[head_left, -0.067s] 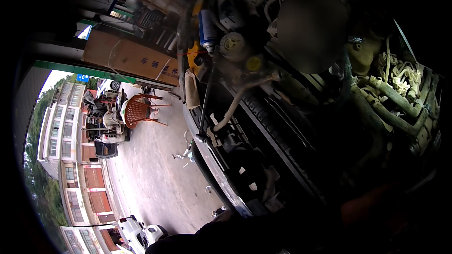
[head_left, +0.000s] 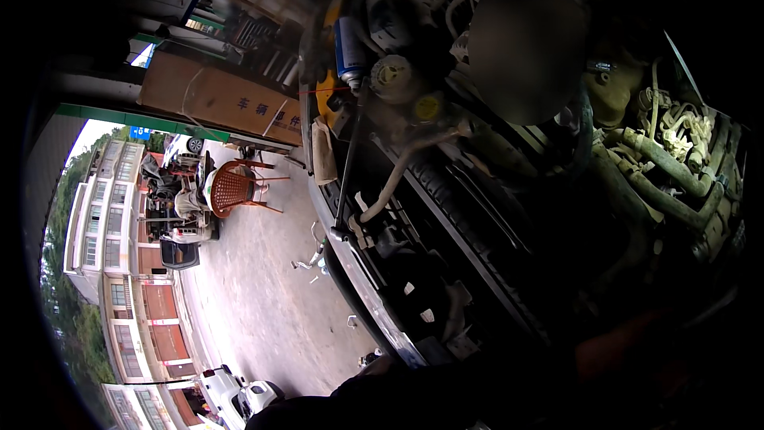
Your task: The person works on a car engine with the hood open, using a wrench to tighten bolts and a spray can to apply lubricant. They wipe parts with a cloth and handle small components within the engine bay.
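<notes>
Neither of my hands can be made out. A dark shape, perhaps my sleeve (head_left: 414,398), fills the lower edge, and a dim reddish patch (head_left: 617,346) shows at the lower right. Before me lies a vehicle's open engine bay. Light falls on greenish, dusty hoses (head_left: 664,155) and a cluster of pale fittings (head_left: 688,131) at the right. A blue and white spray can (head_left: 348,52) with a thin red straw stands by a round reservoir cap (head_left: 391,76). A long dark rod (head_left: 350,159) slants down to the front edge. A yellow cap (head_left: 428,107) sits nearby.
The vehicle's front edge (head_left: 358,271) curves through the middle. Beyond it, on the concrete floor (head_left: 263,287), are a red-brown chair (head_left: 231,189) and scattered metal parts (head_left: 314,259). A large cardboard box (head_left: 215,95) lies at upper left. A blurred round patch (head_left: 529,44) covers part of the bay.
</notes>
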The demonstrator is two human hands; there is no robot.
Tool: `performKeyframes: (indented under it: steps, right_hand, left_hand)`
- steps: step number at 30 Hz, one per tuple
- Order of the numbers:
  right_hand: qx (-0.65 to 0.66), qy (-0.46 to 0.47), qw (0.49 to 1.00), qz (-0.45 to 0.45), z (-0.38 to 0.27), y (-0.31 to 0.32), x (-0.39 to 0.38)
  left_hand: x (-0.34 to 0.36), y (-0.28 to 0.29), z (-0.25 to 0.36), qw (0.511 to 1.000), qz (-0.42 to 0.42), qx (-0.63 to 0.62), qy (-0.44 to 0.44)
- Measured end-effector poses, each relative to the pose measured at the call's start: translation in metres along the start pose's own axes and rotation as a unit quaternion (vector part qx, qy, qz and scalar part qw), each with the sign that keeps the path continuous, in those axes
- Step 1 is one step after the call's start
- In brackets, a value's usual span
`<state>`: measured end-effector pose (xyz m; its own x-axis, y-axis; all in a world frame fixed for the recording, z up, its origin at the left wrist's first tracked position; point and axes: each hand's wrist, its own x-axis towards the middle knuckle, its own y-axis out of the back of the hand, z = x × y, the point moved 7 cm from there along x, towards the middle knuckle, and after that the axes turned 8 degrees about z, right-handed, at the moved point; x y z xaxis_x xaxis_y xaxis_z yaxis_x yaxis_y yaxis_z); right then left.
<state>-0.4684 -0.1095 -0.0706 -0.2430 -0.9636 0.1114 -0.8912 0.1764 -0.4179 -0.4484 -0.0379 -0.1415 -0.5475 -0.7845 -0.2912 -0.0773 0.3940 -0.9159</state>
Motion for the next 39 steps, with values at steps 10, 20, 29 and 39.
performKeyframes:
  steps: [10,20,29,39]
  right_hand:
    - [0.008,0.002,1.000,-0.011,-0.002,0.001,0.001]
    - [0.008,0.006,1.000,-0.020,-0.004,0.005,0.004]
    - [0.005,0.011,1.000,-0.025,-0.006,0.005,0.002]
    - [0.085,-0.044,0.993,-0.063,-0.020,-0.020,0.002]
  left_hand:
    - [-0.015,-0.020,0.034,0.892,0.129,0.345,-0.263]
    - [-0.043,-0.070,0.032,0.859,0.080,0.384,-0.328]
    - [-0.034,-0.029,0.033,0.835,0.057,0.479,-0.265]
    - [-0.037,-0.039,0.061,0.957,-0.018,0.196,-0.214]
